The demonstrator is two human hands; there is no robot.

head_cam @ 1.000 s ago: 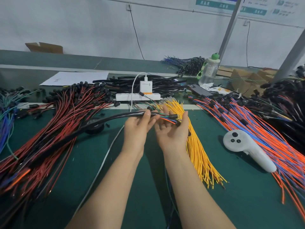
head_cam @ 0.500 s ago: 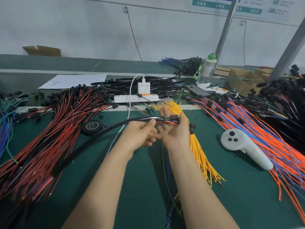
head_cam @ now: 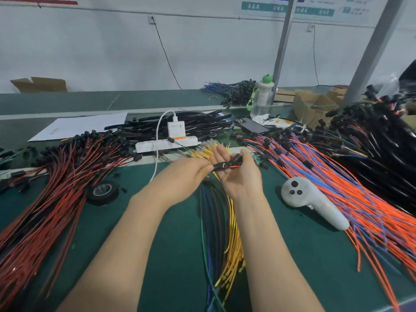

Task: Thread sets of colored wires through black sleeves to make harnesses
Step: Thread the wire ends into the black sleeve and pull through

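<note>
My left hand (head_cam: 189,174) and my right hand (head_cam: 239,179) meet above the green mat. Between them lies a short stretch of black sleeve (head_cam: 227,164) with an orange wire showing at its end. My left fingertips pinch the sleeve's near end. My right fingers curl round the other end and its wire tips. A bundle of green, blue and dark wires (head_cam: 209,224) hangs from the hands and runs back between my forearms. How far the sleeve covers that bundle cannot be told.
Red and black wires (head_cam: 56,194) lie at the left, and orange and blue wires (head_cam: 337,188) at the right. Yellow wires (head_cam: 234,244) run under my right arm. Behind are black sleeves (head_cam: 191,124) and a power strip (head_cam: 164,144). A tape roll (head_cam: 102,191) and a white controller (head_cam: 313,201) lie nearby.
The long black sleeve that stretched out to the left is gone from there. The wire bundle now hangs between my arms. Both hands have drawn closer together and the view has tilted up.
</note>
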